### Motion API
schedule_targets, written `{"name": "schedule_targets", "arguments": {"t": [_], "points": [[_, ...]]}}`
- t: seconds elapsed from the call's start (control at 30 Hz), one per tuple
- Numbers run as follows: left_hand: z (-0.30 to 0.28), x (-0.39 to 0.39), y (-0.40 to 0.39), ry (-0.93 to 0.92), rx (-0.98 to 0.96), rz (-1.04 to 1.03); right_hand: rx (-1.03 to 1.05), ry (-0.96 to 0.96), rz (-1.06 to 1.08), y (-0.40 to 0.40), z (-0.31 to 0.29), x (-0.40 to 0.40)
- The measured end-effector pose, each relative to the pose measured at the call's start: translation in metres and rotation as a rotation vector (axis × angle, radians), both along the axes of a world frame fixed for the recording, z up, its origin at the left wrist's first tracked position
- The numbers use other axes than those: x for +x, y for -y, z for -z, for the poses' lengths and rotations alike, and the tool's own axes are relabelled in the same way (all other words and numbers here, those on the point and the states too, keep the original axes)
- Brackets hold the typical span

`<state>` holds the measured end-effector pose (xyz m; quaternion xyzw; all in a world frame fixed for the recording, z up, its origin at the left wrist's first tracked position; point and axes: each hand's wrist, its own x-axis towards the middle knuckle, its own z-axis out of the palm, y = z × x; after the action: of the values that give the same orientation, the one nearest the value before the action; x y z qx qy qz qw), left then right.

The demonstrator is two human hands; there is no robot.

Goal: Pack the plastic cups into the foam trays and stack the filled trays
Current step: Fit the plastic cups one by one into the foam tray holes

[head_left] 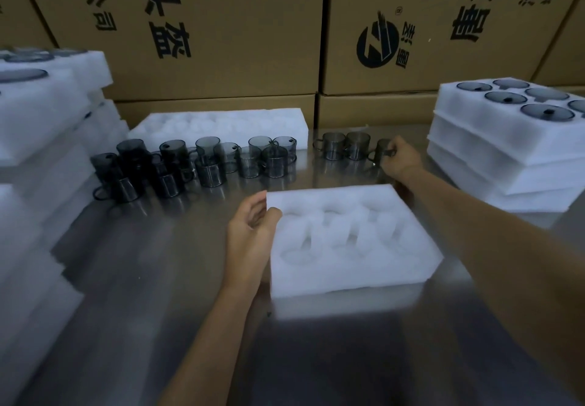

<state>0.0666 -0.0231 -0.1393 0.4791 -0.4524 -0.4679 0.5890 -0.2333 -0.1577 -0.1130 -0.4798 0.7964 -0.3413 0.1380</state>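
Foam tray; left hand touching edge.

Single head-worn view, wide-angle, looking forward and down across metal tabletop. Near edge of frame close to wearer's body; both forearms enter from bottom. Empty foam tray close, near centre. Smoked cups mid-distance. Cardboard boxes wall off far side. Edges bowed by lens, periphery blurred. No second view to compare.
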Motion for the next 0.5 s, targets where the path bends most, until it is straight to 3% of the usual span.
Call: {"name": "schedule_targets", "arguments": {"t": [0.1,0.2,0.33,0.5], "points": [[-0.004,0.0,-0.003,0.0,0.004,0.007,-0.048,-0.035,-0.028,-0.021,-0.003,0.003],[-0.011,0.001,-0.01,-0.01,0.002,0.032,-0.258,-0.024,-0.043,-0.057,-0.022,0.014],[-0.018,0.001,-0.021,0.004,0.018,0.05,-0.552,0.217,-0.156,-0.129,-0.053,0.051],[-0.021,0.0,-0.041,0.014,0.069,0.089,-0.566,0.541,-0.385,-0.201,-0.053,0.105]]}}
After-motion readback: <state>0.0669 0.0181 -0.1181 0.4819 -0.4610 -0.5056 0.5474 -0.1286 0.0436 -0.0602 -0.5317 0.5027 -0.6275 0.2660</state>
